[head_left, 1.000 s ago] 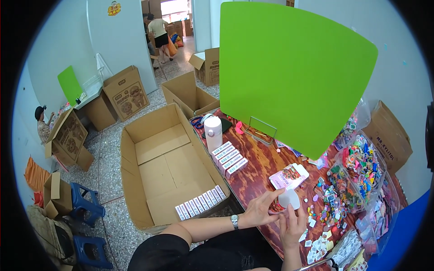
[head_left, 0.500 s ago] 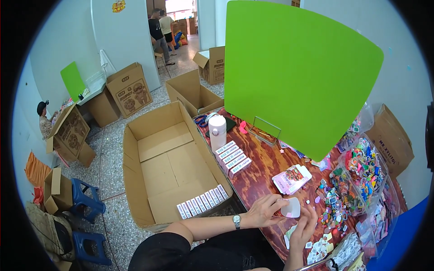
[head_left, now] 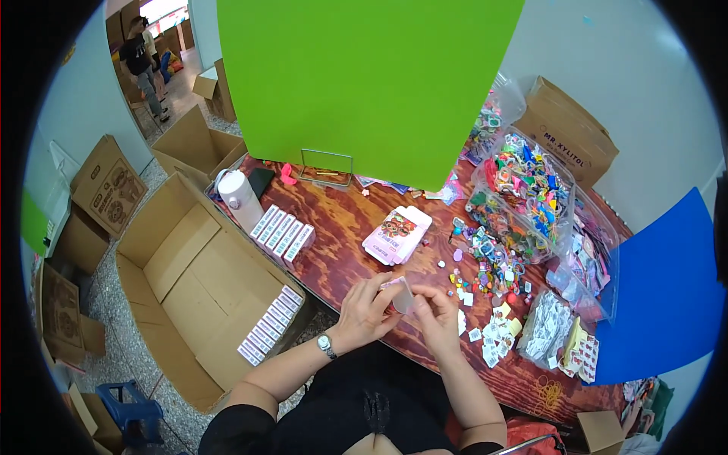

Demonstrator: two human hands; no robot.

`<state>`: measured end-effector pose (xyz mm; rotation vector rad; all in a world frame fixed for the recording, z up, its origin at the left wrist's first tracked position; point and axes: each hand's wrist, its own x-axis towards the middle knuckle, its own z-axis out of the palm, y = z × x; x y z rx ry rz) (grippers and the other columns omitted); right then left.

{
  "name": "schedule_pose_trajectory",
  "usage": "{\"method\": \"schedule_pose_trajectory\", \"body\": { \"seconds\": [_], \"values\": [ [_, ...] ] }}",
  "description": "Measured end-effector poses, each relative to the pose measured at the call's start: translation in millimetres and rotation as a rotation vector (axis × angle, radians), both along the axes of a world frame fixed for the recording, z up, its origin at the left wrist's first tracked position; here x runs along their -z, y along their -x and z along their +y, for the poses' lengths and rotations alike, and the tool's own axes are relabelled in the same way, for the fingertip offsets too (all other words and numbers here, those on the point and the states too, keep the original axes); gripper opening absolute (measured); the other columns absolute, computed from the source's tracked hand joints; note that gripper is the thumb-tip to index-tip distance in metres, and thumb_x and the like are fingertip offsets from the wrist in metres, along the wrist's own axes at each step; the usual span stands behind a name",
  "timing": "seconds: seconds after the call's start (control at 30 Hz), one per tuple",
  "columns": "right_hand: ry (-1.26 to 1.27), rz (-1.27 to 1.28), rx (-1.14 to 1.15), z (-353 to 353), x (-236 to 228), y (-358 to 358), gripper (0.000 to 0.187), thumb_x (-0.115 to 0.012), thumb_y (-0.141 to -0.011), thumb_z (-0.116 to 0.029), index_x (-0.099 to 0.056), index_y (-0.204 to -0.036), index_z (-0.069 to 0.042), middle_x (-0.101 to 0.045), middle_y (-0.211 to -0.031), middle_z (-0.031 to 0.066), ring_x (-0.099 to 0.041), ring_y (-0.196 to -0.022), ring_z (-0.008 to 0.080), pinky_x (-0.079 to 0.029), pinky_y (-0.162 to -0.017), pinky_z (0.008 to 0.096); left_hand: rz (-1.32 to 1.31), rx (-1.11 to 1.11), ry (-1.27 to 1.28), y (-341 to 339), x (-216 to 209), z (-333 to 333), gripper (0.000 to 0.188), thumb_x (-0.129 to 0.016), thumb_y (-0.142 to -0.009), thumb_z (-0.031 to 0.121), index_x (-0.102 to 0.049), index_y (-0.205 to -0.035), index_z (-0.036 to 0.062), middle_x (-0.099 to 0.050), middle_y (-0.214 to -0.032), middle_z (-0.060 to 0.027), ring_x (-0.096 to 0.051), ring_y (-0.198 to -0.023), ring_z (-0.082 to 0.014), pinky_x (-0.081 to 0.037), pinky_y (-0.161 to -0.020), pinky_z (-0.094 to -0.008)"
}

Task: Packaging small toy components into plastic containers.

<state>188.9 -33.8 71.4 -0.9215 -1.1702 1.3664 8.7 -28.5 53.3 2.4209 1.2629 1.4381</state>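
Between my hands is a small pink-and-white carton (head_left: 403,299), its pale flap standing up. My left hand (head_left: 364,312), with a watch on the wrist, is closed around the carton's left side. On the other side, my right hand (head_left: 437,320) pinches the flap's edge with thumb and fingers. Just beyond them lies a stack of flat pink cartons (head_left: 396,236) with a colourful print. A pile of small colourful trinkets (head_left: 497,254) spreads to the right of that stack. Small white and yellow paper slips (head_left: 499,334) lie right of my right hand.
A large open cardboard box (head_left: 174,303) at the left holds a row of small boxes (head_left: 269,324). More small boxes (head_left: 282,233) and a white bottle (head_left: 240,199) stand on the table's left. A green board (head_left: 364,83) rises behind; trinket-filled clear tubs (head_left: 531,197) sit right.
My view has swung right and downward, so the table sits further left. My right hand has moved from an open, curved pose beside the carton to pinching its flap.
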Motion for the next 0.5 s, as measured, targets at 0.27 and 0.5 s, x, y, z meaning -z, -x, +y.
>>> {"method": "schedule_pose_trajectory", "body": {
  "seconds": [0.27,0.5],
  "values": [
    [-0.452,-0.647,0.157,-8.1,-29.9,7.4,0.019,-0.071,-0.09,-0.003,-0.072,-0.109,0.0,-0.072,-0.105,0.0142,-0.072,-0.087,0.0217,-0.057,-0.075,0.0308,0.02,-0.087,0.03,-1.6,-1.0,-8.0,0.091,-0.083,-0.075,0.025,-0.038,-0.145,-0.0108,-0.057,-0.127,-0.0251,-0.061,-0.103,-0.0373,-0.049,-0.089,-0.0444],
    [-0.638,-0.752,0.183,-6.0,-27.8,8.6,0.024,-0.073,-0.087,-0.002,-0.073,-0.111,-0.002,-0.072,-0.104,0.016,-0.072,-0.092,0.0271,-0.057,-0.078,0.0345,0.21,-0.129,-0.089,-0.3,2.6,-7.7,0.098,-0.082,-0.07,0.021,-0.032,-0.146,-0.0161,-0.053,-0.127,-0.0289,-0.057,-0.104,-0.0393,-0.046,-0.089,-0.0477]
  ]
}}
